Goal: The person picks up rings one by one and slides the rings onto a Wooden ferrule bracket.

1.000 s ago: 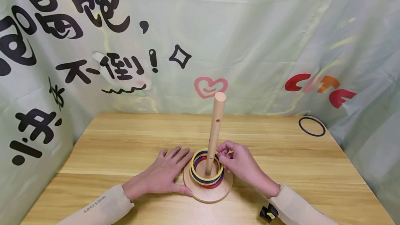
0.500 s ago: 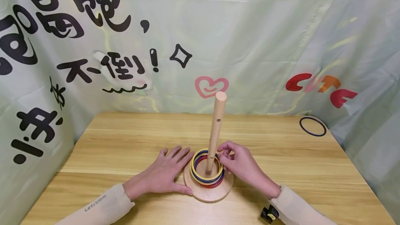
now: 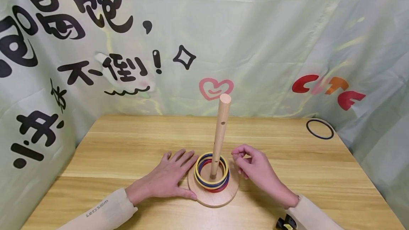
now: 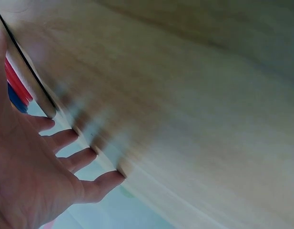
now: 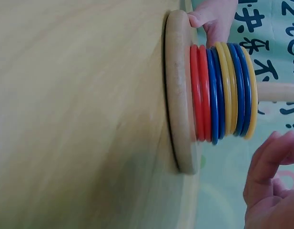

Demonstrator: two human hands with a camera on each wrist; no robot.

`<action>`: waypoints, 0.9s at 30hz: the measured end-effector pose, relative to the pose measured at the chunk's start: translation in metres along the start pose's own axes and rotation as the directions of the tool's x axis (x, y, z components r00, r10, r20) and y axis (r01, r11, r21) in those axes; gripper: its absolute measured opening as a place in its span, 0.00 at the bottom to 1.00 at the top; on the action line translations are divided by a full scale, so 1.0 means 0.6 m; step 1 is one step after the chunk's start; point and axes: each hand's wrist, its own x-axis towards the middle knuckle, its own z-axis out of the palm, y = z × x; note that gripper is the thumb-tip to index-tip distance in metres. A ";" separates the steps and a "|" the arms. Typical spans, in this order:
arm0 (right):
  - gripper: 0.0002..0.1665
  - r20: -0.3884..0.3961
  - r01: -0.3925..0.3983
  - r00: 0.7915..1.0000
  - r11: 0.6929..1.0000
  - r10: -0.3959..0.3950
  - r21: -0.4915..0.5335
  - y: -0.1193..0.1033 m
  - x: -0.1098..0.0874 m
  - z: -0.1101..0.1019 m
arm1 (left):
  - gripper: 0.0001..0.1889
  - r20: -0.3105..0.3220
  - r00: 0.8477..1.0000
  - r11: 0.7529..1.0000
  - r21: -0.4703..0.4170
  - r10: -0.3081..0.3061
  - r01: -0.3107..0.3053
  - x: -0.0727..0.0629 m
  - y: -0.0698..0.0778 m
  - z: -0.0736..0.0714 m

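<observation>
A wooden peg (image 3: 220, 127) rises from a round wooden base (image 3: 217, 200) near the table's front. Around its foot lies a stack of red, blue and yellow rings (image 5: 224, 90), topped by a yellow ring (image 3: 204, 186). My left hand (image 3: 166, 176) rests flat with spread fingers at the base's left side, thumb touching its rim. Just right of the rings and apart from them is my right hand (image 3: 260, 171), its fingers loosely bent and holding nothing. In the left wrist view, the left hand (image 4: 42, 167) hides part of the stack.
A dark blue ring (image 3: 322, 138) lies alone at the table's far right corner. The wooden table (image 3: 127, 144) meets a printed cloth backdrop (image 3: 255, 38) at the back and both sides. A small black device (image 3: 286, 223) sits by the right sleeve.
My right hand has let go of the top yellow ring and drawn back a little to the right. The left hand, base and stacked rings stay where they were.
</observation>
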 end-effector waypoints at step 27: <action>0.06 -0.335 -0.005 0.941 0.989 -0.044 -0.146 0.081 0.012 -0.248 | 0.65 0.002 1.000 1.000 -0.008 -0.012 0.012 0.000 -0.001 0.002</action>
